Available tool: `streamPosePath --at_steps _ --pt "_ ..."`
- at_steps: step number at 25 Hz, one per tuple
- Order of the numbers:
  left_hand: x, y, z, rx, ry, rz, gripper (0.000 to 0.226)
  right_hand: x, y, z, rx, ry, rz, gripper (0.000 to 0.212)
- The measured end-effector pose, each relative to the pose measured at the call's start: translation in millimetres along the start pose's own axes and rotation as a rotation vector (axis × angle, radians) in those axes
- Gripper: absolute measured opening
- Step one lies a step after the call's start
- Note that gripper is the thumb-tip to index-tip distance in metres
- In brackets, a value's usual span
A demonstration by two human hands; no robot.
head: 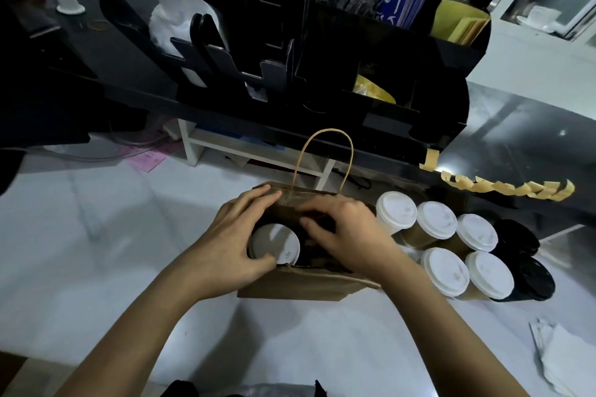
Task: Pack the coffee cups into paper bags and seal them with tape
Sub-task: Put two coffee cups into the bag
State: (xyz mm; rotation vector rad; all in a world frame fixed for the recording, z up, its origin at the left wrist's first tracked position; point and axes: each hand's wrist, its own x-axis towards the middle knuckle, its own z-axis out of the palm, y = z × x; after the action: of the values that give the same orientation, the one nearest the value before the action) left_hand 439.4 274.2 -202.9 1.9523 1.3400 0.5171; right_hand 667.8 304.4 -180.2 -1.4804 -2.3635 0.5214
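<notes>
A brown paper bag (300, 284) stands open on the white counter, one twisted handle (322, 151) upright at its far side. Inside, at the left, sits a cup with a white lid (274, 243). My left hand (238, 235) spans the bag's left end, fingers on the far rim and thumb by the lid. My right hand (345, 232) reaches into the bag's right half with curled fingers; what it holds is hidden. Several white-lidded cups (445, 271) stand just right of the bag. Pre-cut strips of yellow tape (503, 187) hang along a black shelf edge.
Black-lidded cups (529, 267) stand at the right end of the cup group. A black organizer (322, 58) with bags and papers rises behind the bag, above a white shelf (258, 155). White napkins (564, 358) lie at the lower right.
</notes>
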Motion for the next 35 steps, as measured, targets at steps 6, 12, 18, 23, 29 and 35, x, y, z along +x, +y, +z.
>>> streamPosePath --at_steps 6,12,18,23,29,35 --pt "6.0 3.2 5.5 0.004 0.019 0.026 0.088 -29.7 32.9 -28.2 0.046 0.286 0.136 0.014" --pt "7.3 5.7 8.1 0.006 0.035 0.029 0.085 -42.5 65.4 -22.8 0.053 0.548 0.319 0.012" --pt "6.5 4.2 10.5 -0.003 0.054 0.018 0.086 -43.0 110.1 -12.8 -0.091 0.431 0.498 0.018" --pt "5.1 3.4 10.8 -0.022 0.060 0.007 0.087 -30.4 141.3 -6.9 -0.298 0.242 0.612 0.045" --pt "3.9 4.1 10.3 -0.032 0.075 0.014 0.085 -8.6 169.3 -1.8 -0.422 0.025 0.703 0.079" --pt "4.9 5.1 10.8 -0.036 0.083 0.022 0.084 -11.2 167.8 1.6 -0.414 0.029 0.638 0.080"
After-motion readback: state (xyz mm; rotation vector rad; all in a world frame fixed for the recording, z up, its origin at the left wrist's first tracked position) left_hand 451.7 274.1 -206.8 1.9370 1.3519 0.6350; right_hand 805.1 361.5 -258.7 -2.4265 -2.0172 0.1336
